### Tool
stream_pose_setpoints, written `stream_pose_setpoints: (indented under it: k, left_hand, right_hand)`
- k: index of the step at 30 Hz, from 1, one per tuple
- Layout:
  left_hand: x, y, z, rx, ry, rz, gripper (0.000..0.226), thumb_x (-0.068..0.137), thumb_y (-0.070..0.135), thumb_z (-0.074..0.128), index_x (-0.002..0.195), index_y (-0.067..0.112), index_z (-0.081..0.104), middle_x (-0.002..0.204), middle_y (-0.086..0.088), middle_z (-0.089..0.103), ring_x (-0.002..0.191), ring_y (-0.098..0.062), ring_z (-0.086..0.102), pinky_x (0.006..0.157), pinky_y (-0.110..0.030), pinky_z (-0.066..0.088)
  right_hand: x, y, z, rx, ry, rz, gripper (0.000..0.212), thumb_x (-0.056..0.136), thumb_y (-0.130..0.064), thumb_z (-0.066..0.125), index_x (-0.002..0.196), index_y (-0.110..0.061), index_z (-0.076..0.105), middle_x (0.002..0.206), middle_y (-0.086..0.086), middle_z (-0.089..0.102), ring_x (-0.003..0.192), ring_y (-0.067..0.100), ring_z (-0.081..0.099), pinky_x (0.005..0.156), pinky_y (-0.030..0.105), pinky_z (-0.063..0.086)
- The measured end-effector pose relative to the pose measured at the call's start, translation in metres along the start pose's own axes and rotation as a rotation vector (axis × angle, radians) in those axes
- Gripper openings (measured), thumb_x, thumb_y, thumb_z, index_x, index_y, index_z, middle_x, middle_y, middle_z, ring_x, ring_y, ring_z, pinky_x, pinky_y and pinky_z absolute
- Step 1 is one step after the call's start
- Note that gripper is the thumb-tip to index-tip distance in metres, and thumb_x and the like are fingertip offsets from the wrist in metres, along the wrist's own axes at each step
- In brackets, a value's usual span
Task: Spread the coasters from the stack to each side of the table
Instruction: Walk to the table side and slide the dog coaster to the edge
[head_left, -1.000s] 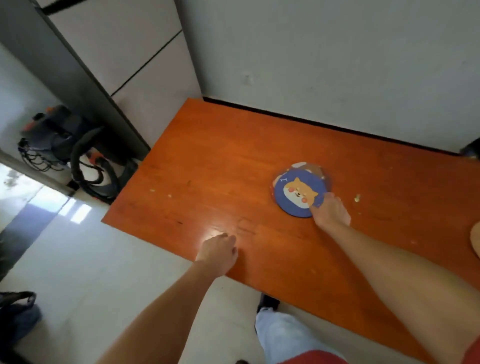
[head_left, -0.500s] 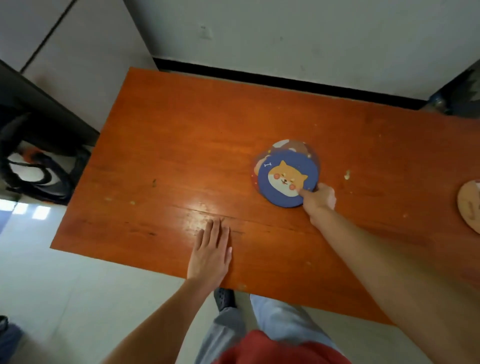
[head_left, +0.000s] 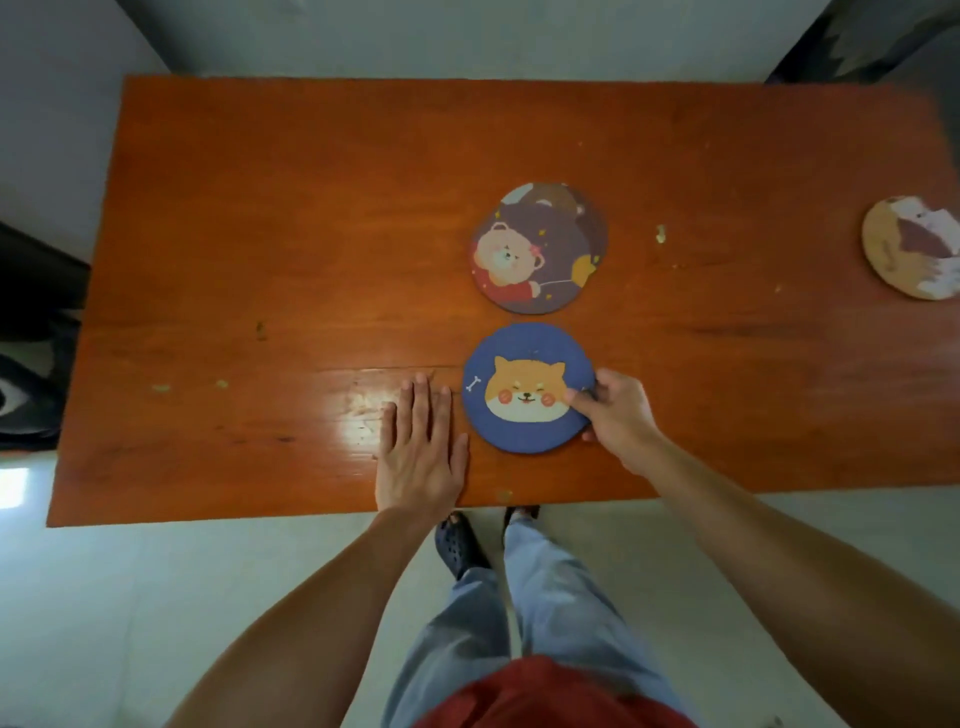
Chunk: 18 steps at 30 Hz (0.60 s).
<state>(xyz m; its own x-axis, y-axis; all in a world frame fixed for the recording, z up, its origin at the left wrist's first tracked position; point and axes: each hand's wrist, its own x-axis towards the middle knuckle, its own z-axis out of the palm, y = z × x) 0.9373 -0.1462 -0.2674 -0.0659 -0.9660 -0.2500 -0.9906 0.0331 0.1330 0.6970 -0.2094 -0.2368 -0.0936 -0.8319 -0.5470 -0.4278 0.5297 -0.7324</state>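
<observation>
From the head view I look straight down on the orange wooden surface (head_left: 311, 208). My right hand (head_left: 618, 415) has its grip closed on the blue coaster (head_left: 524, 387), the one with the orange dog face: the thumb lies on the printed top at the coaster's right edge and the fingers curl around that rim. I cannot tell whether the coaster lies flat on the surface or is raised a little at the held side. It sits near the edge of the surface closest to me, about midway along it.

My left hand (head_left: 421, 447) lies flat, palm down, fingers straight and close together, holding nothing; its grip is spread wide on the wood just to the left of the blue coaster, close to it but not touching.

Just beyond the blue coaster, with a narrow strip of bare wood between them, is the remaining stack (head_left: 537, 249). Its top coaster is dark purple with a bear in red, and the rim of another coaster shows from under it at the upper right, so the pile is slightly fanned.

Well apart, at the far right end of the surface, a tan coaster (head_left: 914, 249) with a white and brown print lies alone, partly cut by the frame.

A few pale specks dot the wood, and light glares off it beside my left hand.
</observation>
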Motion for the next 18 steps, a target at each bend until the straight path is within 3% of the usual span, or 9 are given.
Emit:
stream_pose_setpoints:
  k: [3, 6, 10, 13, 15, 18]
  left_hand:
    - [-0.001, -0.001, -0.001, -0.011, 0.001, 0.021, 0.063, 0.098, 0.045, 0.012, 0.152, 0.012, 0.015, 0.161, -0.016, 0.009, 0.148, -0.031, 0.003, 0.119, -0.049, 0.012]
    - [-0.005, 0.001, 0.001, -0.035, 0.022, 0.044, 0.064, 0.099, 0.047, 0.015, 0.150, 0.009, 0.021, 0.159, -0.019, 0.015, 0.148, -0.034, 0.009, 0.118, -0.050, 0.014]
    - [-0.004, 0.000, 0.003, -0.044, 0.062, 0.056, 0.067, 0.098, 0.052, 0.018, 0.149, 0.008, 0.024, 0.158, -0.019, 0.019, 0.147, -0.036, 0.012, 0.118, -0.050, 0.013]
    - [-0.001, -0.002, 0.004, -0.050, 0.073, 0.044, 0.069, 0.098, 0.054, 0.017, 0.150, 0.009, 0.023, 0.159, -0.019, 0.017, 0.147, -0.035, 0.009, 0.118, -0.050, 0.012]
    - [-0.001, -0.002, 0.005, -0.052, 0.072, 0.045, 0.069, 0.098, 0.055, 0.016, 0.150, 0.009, 0.022, 0.159, -0.018, 0.017, 0.148, -0.034, 0.008, 0.118, -0.049, 0.011]
    - [0.000, -0.003, 0.007, -0.043, 0.073, 0.046, 0.070, 0.098, 0.056, 0.016, 0.150, 0.010, 0.021, 0.159, -0.018, 0.016, 0.148, -0.034, 0.007, 0.118, -0.047, 0.008]
  right_hand:
    - [-0.017, 0.014, 0.000, -0.155, 0.027, -0.027, 0.022, 0.090, -0.021, 0.067, 0.089, 0.000, 0.059, 0.078, 0.018, 0.065, 0.062, 0.029, 0.064, 0.047, 0.039, 0.055]
    - [-0.033, 0.023, 0.001, -0.291, 0.072, -0.048, 0.033, 0.088, -0.020, 0.068, 0.070, -0.005, 0.045, 0.062, 0.011, 0.049, 0.055, 0.026, 0.054, 0.052, 0.049, 0.053]
    - [-0.037, 0.020, 0.004, -0.423, 0.176, -0.117, 0.035, 0.087, -0.022, 0.068, 0.067, -0.011, 0.041, 0.062, 0.005, 0.049, 0.056, 0.022, 0.047, 0.049, 0.034, 0.035]
    - [-0.036, 0.012, 0.007, -0.566, 0.200, -0.164, 0.028, 0.087, -0.025, 0.069, 0.075, -0.012, 0.047, 0.074, 0.005, 0.055, 0.067, 0.026, 0.053, 0.054, 0.033, 0.036]
    - [-0.038, 0.012, 0.008, -0.654, 0.231, -0.187, 0.025, 0.086, -0.031, 0.069, 0.092, -0.012, 0.054, 0.086, 0.005, 0.059, 0.077, 0.027, 0.058, 0.059, 0.033, 0.038]
    - [-0.041, 0.014, 0.010, -0.667, 0.238, -0.177, 0.050, 0.088, -0.038, 0.066, 0.129, -0.016, 0.049, 0.110, 0.005, 0.062, 0.098, 0.027, 0.059, 0.070, 0.034, 0.043]
